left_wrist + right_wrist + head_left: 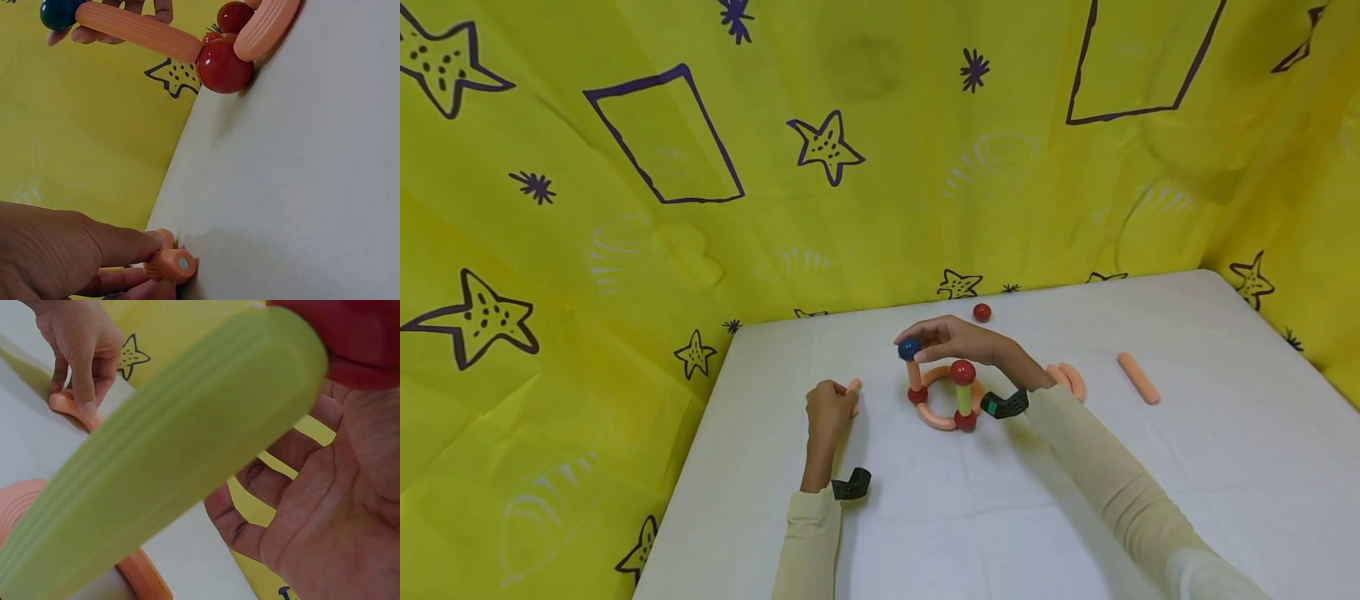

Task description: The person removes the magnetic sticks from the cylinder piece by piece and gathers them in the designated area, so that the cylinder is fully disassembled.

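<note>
Head view: left hand (pixel 830 407), nearly closed, pinches peach piece (pixel 174 265); right hand (pixel 953 338), half-curled, holds blue ball (pixel 909 349).

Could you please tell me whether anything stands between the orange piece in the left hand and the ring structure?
Nothing visible does: in the head view, only white tabletop lies between the orange piece in the left hand and the ring structure. Higher up, the right hand holds the blue ball.

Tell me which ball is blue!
The blue ball is the one on top of the upright orange stick, in the fingers of the right hand. The other balls in view are all red.
</note>
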`<state>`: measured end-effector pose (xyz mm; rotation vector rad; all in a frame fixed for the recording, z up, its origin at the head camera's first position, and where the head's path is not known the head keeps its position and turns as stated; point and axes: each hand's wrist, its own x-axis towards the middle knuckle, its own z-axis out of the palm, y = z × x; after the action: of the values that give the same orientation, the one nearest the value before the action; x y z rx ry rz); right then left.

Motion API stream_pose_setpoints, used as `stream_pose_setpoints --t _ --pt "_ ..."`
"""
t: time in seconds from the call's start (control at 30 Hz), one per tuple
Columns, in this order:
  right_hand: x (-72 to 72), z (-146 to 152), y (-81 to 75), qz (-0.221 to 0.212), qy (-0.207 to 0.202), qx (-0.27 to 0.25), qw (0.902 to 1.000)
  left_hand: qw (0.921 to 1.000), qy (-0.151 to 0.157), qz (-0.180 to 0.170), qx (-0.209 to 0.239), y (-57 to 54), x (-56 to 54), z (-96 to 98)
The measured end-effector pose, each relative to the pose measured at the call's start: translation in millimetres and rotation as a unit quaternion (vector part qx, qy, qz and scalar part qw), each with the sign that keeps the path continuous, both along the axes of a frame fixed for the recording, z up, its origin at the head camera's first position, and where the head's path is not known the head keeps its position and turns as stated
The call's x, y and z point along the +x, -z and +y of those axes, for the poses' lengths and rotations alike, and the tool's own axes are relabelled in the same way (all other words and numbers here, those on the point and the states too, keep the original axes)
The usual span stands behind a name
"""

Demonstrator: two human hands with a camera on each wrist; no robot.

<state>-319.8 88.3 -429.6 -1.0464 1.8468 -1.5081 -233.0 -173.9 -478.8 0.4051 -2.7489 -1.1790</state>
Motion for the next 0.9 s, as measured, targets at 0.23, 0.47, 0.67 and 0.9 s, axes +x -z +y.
stream_pose_setpoints --t 0.23,0.47,0.67,0.9 --pt "1.3 0.1 -0.1 -0.015 -0.002 -0.004 0.9999 0.9996 0.005 0.020 -0.020 2.6 2.2 -3.6" --pt "-0.6 -1.8 1.0 -0.010 -0.003 -0.006 0.9999 0.9994 0.013 0.020 -0.024 2.3 2.0 -5.5" --pt "-0.8 -2.9 0.6 -0.015 -0.006 -0.008 0.9998 0.9994 0.011 0.020 -0.026 2.5 1.3 -6.5" --pt "-1.1 -3.7 0.3 -0.014 -0.008 -0.008 0.9998 0.9995 0.002 0.015 -0.026 3.5 1.7 -7.9"
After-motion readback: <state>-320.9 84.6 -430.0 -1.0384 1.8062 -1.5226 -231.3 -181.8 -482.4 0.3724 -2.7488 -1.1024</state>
